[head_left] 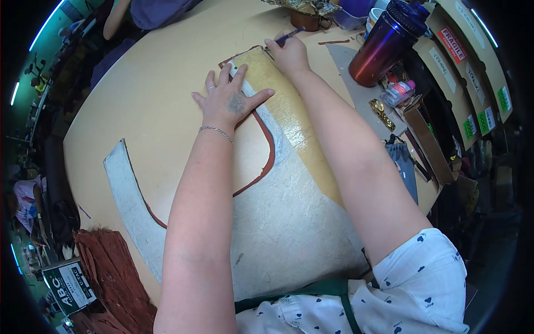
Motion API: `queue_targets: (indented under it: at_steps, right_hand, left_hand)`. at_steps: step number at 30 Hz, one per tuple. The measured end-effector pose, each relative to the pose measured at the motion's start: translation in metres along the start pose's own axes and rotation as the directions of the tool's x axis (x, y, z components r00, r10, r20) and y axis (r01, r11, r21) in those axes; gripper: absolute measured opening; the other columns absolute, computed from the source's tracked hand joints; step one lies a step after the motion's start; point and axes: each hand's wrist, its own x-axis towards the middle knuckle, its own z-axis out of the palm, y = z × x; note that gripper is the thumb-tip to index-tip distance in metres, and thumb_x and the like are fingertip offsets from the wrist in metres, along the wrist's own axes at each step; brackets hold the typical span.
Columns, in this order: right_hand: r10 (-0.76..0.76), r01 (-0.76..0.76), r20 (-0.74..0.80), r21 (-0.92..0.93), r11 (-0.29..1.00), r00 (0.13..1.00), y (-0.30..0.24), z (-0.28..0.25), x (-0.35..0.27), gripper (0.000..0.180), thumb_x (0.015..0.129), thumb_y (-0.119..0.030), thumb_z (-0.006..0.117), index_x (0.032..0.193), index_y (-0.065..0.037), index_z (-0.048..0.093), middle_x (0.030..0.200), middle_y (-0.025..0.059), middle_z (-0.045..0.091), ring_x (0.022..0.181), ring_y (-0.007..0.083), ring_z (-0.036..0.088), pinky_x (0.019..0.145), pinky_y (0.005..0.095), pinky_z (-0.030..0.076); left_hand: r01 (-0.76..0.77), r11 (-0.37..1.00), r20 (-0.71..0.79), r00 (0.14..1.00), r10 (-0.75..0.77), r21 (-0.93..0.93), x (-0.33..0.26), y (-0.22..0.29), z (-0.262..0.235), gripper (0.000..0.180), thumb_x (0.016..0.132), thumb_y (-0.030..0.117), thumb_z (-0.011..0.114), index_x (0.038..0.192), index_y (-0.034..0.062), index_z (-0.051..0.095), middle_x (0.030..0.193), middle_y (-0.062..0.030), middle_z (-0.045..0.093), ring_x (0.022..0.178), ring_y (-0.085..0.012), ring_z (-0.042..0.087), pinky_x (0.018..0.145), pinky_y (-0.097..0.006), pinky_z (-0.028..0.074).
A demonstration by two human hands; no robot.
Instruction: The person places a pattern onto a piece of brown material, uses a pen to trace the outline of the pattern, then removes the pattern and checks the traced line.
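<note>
A large grey-white U-shaped sheet (pixel 289 222) lies on the table, with a reddish-brown edge (pixel 271 161) showing beneath it. A glossy yellow-tan strip (pixel 289 119) runs along its right side. My left hand (pixel 225 100) presses flat near the far end of the sheet, fingers spread, with a ring and a bracelet on it. Just right of that far corner, my right hand (pixel 289 55) pinches a dark pen-like stick (pixel 290 37) whose upper end points up and right. The tip is too small to make out.
Far right stand a blue-red metal bottle (pixel 384 44), a pink-capped clear bottle (pixel 397 93), a gold watch (pixel 381 114) and an open cardboard box (pixel 431 139). Reddish-brown leather (pixel 111 267) lies at the near left. Someone's arm (pixel 115 19) shows at the far edge.
</note>
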Motion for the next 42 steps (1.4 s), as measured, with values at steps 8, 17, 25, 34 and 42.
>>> queue_targets:
  at_steps: [8, 17, 25, 34, 42]
  right_hand:
    - [-0.041, 0.044, -0.046, 0.073, 0.996, 0.998, -0.005, -0.04, -0.056, 0.022, 0.078, -0.021, 0.065, 0.076, -0.002, 0.053, 0.062, 0.0086, 0.058, 0.057, 0.0142, 0.055, 0.056, 0.0278, 0.045]
    - [-0.07, 0.072, -0.038, 0.058, 0.996, 0.997, -0.009, -0.04, -0.056, 0.024, 0.077, -0.022, 0.066, 0.076, -0.003, 0.052, 0.063, 0.0113, 0.058, 0.056, 0.0206, 0.057, 0.057, 0.0316, 0.046]
    - [-0.005, 0.0, 0.115, 0.049, 0.999, 0.993, -0.016, -0.021, -0.011, 0.031, 0.077, -0.027, 0.064, 0.092, -0.002, 0.053, 0.078, 0.0186, 0.062, 0.076, 0.0359, 0.06, 0.069, 0.0415, 0.048]
    - [-0.041, 0.049, 0.309, -0.017, 0.999, 0.95, -0.026, -0.119, -0.1, 0.026, 0.078, -0.023, 0.063, 0.085, 0.0, 0.053, 0.069, 0.0197, 0.059, 0.067, 0.0352, 0.06, 0.062, 0.0399, 0.046]
    - [0.004, -0.007, 0.229, 0.012, 1.0, 0.973, -0.003, -0.144, -0.127, 0.024, 0.076, -0.022, 0.065, 0.079, -0.001, 0.053, 0.068, 0.018, 0.059, 0.067, 0.034, 0.06, 0.062, 0.04, 0.046]
  left_hand:
    - [0.062, 0.998, 0.122, 0.99, -0.065, 0.026, 0.002, 0.006, -0.015, 0.086, 0.065, 0.072, 0.052, 0.135, 0.0229, 0.035, 0.145, -0.0034, 0.021, 0.133, -0.0309, 0.015, 0.099, -0.065, 0.013]
    - [-0.202, 0.97, 0.489, 0.865, 0.114, 0.132, 0.028, 0.057, -0.042, 0.098, 0.055, 0.065, 0.066, 0.12, -0.0048, 0.045, 0.126, -0.0164, 0.045, 0.115, -0.031, 0.046, 0.095, -0.048, 0.037]
    - [-0.251, 0.967, 0.384, 0.899, 0.213, 0.051, 0.027, 0.055, -0.024, 0.101, 0.054, 0.066, 0.067, 0.113, -0.0134, 0.046, 0.119, -0.0246, 0.046, 0.108, -0.0329, 0.051, 0.091, -0.034, 0.042]
    - [-0.202, 0.975, 0.318, 0.934, 0.162, 0.097, 0.02, 0.045, -0.019, 0.095, 0.057, 0.062, 0.068, 0.12, -0.0049, 0.044, 0.127, -0.0177, 0.042, 0.118, -0.0313, 0.042, 0.095, -0.047, 0.035]
    - [-0.323, 0.941, 0.266, 0.902, 0.339, -0.106, -0.139, 0.134, -0.013, 0.089, 0.07, 0.06, 0.058, 0.13, -0.0015, 0.034, 0.134, -0.0165, 0.036, 0.127, -0.0306, 0.029, 0.096, -0.063, 0.023]
